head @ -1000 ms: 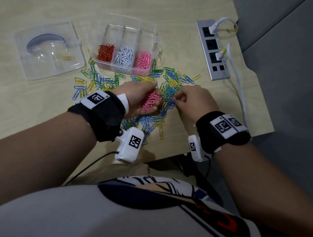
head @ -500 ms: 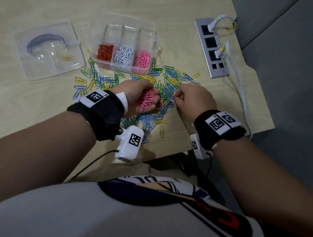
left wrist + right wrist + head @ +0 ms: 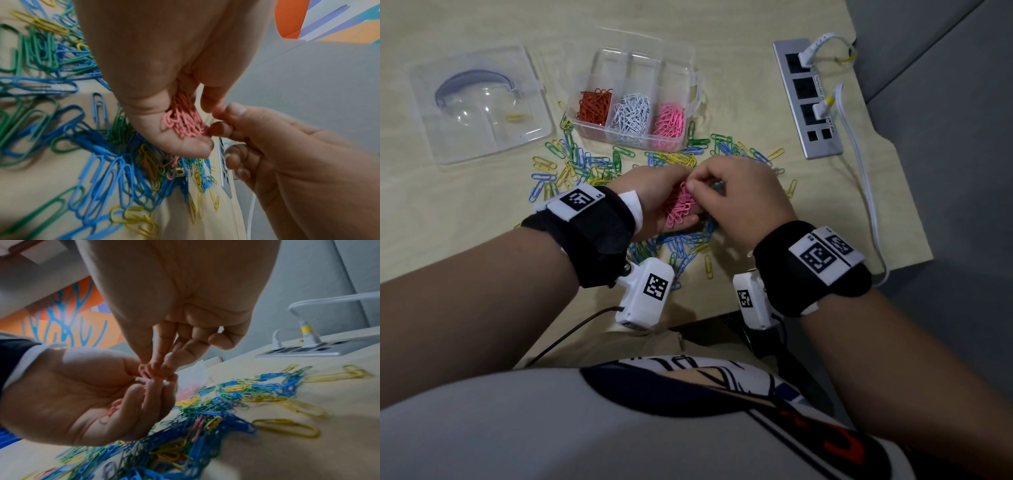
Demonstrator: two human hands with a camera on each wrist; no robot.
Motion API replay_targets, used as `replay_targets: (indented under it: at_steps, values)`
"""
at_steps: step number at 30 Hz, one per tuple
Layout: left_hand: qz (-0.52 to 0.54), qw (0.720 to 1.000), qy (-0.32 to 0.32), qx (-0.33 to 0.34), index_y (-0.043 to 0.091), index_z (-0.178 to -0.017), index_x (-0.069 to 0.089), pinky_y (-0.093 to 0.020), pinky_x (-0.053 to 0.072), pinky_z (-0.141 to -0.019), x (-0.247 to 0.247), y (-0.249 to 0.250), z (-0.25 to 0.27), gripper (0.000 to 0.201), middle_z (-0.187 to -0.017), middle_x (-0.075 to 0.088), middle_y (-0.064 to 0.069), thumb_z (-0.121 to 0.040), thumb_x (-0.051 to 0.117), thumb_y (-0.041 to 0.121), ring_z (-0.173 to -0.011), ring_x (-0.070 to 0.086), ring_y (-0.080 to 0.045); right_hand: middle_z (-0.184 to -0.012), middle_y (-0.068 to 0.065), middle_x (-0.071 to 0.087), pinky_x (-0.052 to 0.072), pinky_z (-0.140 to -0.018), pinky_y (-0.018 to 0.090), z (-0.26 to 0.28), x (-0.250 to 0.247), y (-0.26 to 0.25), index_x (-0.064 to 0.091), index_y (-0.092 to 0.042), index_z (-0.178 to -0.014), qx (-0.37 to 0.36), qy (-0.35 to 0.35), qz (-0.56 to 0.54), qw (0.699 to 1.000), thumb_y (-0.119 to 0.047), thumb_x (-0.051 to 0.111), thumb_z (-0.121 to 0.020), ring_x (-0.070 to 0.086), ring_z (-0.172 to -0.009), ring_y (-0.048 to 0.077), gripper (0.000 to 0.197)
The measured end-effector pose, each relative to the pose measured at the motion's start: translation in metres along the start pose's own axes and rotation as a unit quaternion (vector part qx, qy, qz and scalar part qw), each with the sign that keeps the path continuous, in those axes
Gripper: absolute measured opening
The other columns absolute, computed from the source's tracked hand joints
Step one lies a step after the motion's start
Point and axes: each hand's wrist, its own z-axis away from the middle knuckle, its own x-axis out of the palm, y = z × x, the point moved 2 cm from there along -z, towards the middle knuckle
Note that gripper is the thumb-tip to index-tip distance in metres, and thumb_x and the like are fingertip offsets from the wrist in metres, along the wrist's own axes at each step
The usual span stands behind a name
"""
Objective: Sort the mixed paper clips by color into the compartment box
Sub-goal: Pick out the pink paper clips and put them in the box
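Note:
My left hand (image 3: 671, 186) is cupped palm-up over the table and holds a bunch of pink paper clips (image 3: 679, 209). My right hand (image 3: 693, 186) meets it from the right, thumb and forefinger pinching one pink clip (image 3: 144, 371) at the top of that bunch. The wrist views show the same contact: left hand (image 3: 202, 125), pink bunch (image 3: 185, 123), right hand (image 3: 156, 368). Behind the hands stands the clear compartment box (image 3: 633, 54); its front row holds red-orange clips (image 3: 594, 106), white clips (image 3: 630, 114) and pink clips (image 3: 669, 120). Loose blue, green and yellow clips (image 3: 585, 164) lie spread under and around both hands.
The box's clear lid (image 3: 479, 102) lies at the far left with a yellow clip on it. A grey power strip (image 3: 808, 99) with white plugs and a cable (image 3: 863, 171) runs along the right. The table's near edge passes just below my wrists.
My right hand has moved left from the loose pile to my left hand's pink bunch. The left hand has stayed cupped with its clips, shifting only slightly.

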Motion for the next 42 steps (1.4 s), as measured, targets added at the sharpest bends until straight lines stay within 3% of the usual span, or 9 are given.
replay_targets:
  at_steps: [4, 7, 13, 18, 21, 26, 31, 36, 42]
  values:
    - [0.0, 1.0, -0.022, -0.002, 0.012, -0.077, 0.056, -0.017, 0.052, -0.05, -0.007, 0.0, 0.002, 0.031, -0.06, 0.058, -0.003, -0.101, 0.044, 0.027, -0.048, 0.056, -0.009, -0.091, 0.004, 0.067, 0.049, -0.078, 0.034, -0.009, -0.002, 0.025, 0.069, -0.016, -0.091, 0.081, 0.06, 0.038, 0.994, -0.025, 0.055, -0.093, 0.06, -0.087, 0.022, 0.016]
    - [-0.001, 1.0, -0.016, 0.0, 0.012, -0.077, 0.056, -0.017, 0.052, -0.051, -0.013, 0.0, 0.004, 0.033, -0.059, 0.058, -0.003, -0.102, 0.042, 0.026, -0.049, 0.056, -0.009, -0.097, 0.004, 0.063, 0.049, -0.078, 0.035, -0.013, 0.006, 0.043, 0.062, -0.019, -0.097, 0.137, -0.006, 0.121, 0.983, -0.037, 0.063, -0.089, 0.058, -0.089, 0.024, 0.02]
    - [-0.009, 1.0, -0.015, 0.0, 0.011, -0.078, 0.057, -0.019, 0.052, -0.051, -0.019, 0.001, 0.007, 0.032, -0.057, 0.059, -0.004, -0.102, 0.043, 0.026, -0.048, 0.057, -0.01, -0.091, 0.004, 0.063, 0.047, -0.07, 0.034, -0.019, 0.008, 0.041, 0.063, -0.019, -0.084, 0.117, 0.008, 0.135, 0.984, -0.024, 0.055, -0.089, 0.058, -0.087, 0.027, 0.011]
    - [-0.007, 1.0, -0.011, -0.003, 0.011, -0.077, 0.056, -0.019, 0.052, -0.051, -0.024, 0.0, 0.008, 0.031, -0.06, 0.059, -0.004, -0.102, 0.043, 0.026, -0.046, 0.057, -0.01, -0.111, 0.009, 0.058, 0.047, -0.079, 0.036, -0.02, -0.011, 0.048, 0.064, -0.02, -0.101, 0.17, 0.069, 0.149, 0.972, -0.017, 0.05, -0.089, 0.058, -0.093, 0.032, 0.019]
    - [-0.009, 1.0, -0.006, -0.006, 0.01, -0.078, 0.057, -0.02, 0.053, -0.052, -0.024, -0.001, 0.008, 0.031, -0.06, 0.06, -0.005, -0.102, 0.043, 0.024, -0.047, 0.058, -0.011, -0.106, 0.007, 0.058, 0.049, -0.082, 0.04, -0.019, -0.012, 0.047, 0.065, -0.023, -0.095, 0.151, 0.034, 0.16, 0.975, -0.015, 0.051, -0.087, 0.058, -0.092, 0.032, 0.018]
    - [-0.019, 1.0, 0.0, -0.003, 0.01, -0.077, 0.056, -0.019, 0.052, -0.051, -0.022, 0.001, 0.009, 0.032, -0.055, 0.059, -0.003, -0.102, 0.042, 0.024, -0.046, 0.056, -0.01, -0.094, 0.001, 0.064, 0.05, -0.079, 0.038, -0.018, 0.01, 0.036, 0.058, -0.025, -0.077, 0.125, -0.044, 0.178, 0.975, -0.042, 0.063, -0.087, 0.061, -0.086, 0.024, 0.021]
    - [-0.023, 1.0, -0.001, -0.004, 0.011, -0.077, 0.056, -0.019, 0.051, -0.05, -0.022, 0.001, 0.008, 0.033, -0.055, 0.059, -0.003, -0.102, 0.041, 0.025, -0.046, 0.055, -0.011, -0.106, 0.003, 0.061, 0.041, -0.088, 0.038, -0.023, 0.013, 0.031, 0.066, -0.02, -0.095, 0.083, -0.049, 0.267, 0.959, -0.031, 0.057, -0.089, 0.059, -0.094, 0.026, 0.016]
    - [-0.023, 1.0, 0.004, 0.0, 0.011, -0.076, 0.056, -0.019, 0.052, -0.049, -0.022, 0.0, 0.006, 0.033, -0.059, 0.059, -0.004, -0.102, 0.042, 0.024, -0.048, 0.056, -0.011, -0.107, 0.001, 0.056, 0.037, -0.088, 0.036, -0.022, 0.007, 0.033, 0.063, -0.021, -0.095, 0.095, -0.041, 0.25, 0.963, -0.023, 0.057, -0.087, 0.057, -0.093, 0.025, 0.01]
    - [-0.033, 0.999, 0.008, -0.003, 0.011, -0.076, 0.056, -0.02, 0.052, -0.051, -0.021, -0.001, 0.005, 0.032, -0.058, 0.059, -0.004, -0.102, 0.042, 0.024, -0.047, 0.056, -0.011, -0.109, 0.003, 0.058, 0.039, -0.085, 0.035, -0.019, 0.009, 0.033, 0.067, -0.022, -0.101, 0.094, -0.042, 0.251, 0.963, -0.034, 0.054, -0.092, 0.058, -0.099, 0.025, 0.019]
